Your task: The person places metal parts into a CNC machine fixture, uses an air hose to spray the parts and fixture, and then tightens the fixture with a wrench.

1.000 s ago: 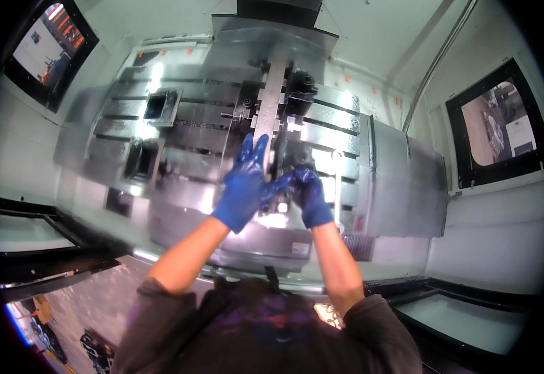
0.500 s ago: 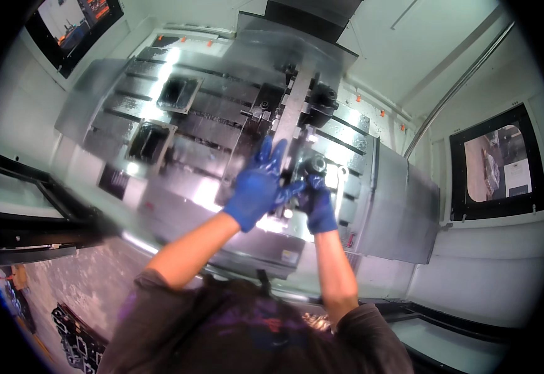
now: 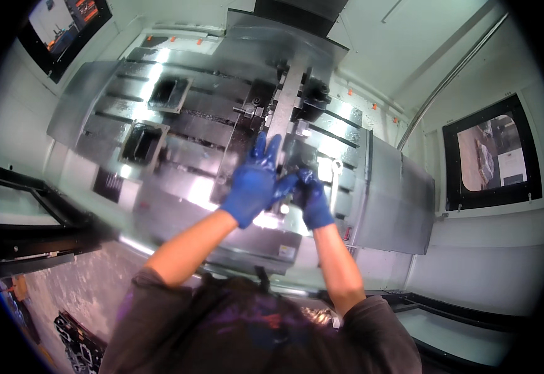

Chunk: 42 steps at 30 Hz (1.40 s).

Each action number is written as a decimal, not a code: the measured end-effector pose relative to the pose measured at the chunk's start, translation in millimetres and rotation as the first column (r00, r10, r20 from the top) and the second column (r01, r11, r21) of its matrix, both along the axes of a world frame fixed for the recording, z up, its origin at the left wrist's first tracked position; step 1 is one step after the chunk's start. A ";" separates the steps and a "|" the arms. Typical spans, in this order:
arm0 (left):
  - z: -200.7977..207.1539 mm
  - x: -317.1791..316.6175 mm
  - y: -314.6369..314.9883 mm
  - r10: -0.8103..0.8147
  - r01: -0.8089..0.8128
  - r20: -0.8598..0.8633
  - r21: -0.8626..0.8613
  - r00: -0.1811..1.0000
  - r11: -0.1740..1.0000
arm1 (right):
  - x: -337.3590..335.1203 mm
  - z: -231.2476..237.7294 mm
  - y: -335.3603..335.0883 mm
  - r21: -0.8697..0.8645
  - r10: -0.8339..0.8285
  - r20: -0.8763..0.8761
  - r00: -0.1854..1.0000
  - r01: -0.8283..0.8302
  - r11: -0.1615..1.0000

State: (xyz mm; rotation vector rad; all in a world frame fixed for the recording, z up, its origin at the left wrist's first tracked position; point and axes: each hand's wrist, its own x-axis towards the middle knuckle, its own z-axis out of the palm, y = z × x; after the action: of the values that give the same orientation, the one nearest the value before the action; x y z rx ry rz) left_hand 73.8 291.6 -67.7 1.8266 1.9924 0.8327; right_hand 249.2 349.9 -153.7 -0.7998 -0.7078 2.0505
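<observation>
Blue-gloved left hand (image 3: 250,189) lies spread on the metal bar (image 3: 287,96), probably bracing it; right hand (image 3: 315,201) curls alongside, hold unclear.

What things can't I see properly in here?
All in the head view:
- Near part of the long metal bar: covered by the left hand.
- Whatever the right hand touches: hidden by that hand, and blurred.
- Print on the pale sticker: too small.
- Upper-left window: cut off by the picture's edge.
</observation>
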 end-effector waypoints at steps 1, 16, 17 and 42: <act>-4.0 0.3 0.6 0.006 -0.009 0.035 0.088 0.999 0.996 | -0.1 -0.8 0.3 0.022 0.032 0.002 0.999 -0.032 0.999; 16.0 17.6 0.9 -0.013 0.154 -0.431 0.293 0.902 0.943 | 21.7 -33.4 -56.0 0.477 -0.178 0.319 0.931 0.004 0.879; 13.3 16.0 1.2 -0.031 0.253 -0.518 0.364 0.855 0.896 | 9.4 -78.6 -61.5 0.495 -0.137 0.346 0.928 -0.057 0.867; 12.4 46.1 -39.7 -0.491 0.506 -0.832 -0.316 0.258 0.802 | -21.1 -41.8 -105.6 0.602 -0.336 0.617 0.712 -0.152 0.784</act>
State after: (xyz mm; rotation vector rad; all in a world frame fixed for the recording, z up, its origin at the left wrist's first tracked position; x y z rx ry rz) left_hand 120.0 251.9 -55.3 3.0617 1.5018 -0.5101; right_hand 228.1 244.3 -195.5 -1.1783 -1.6291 1.1992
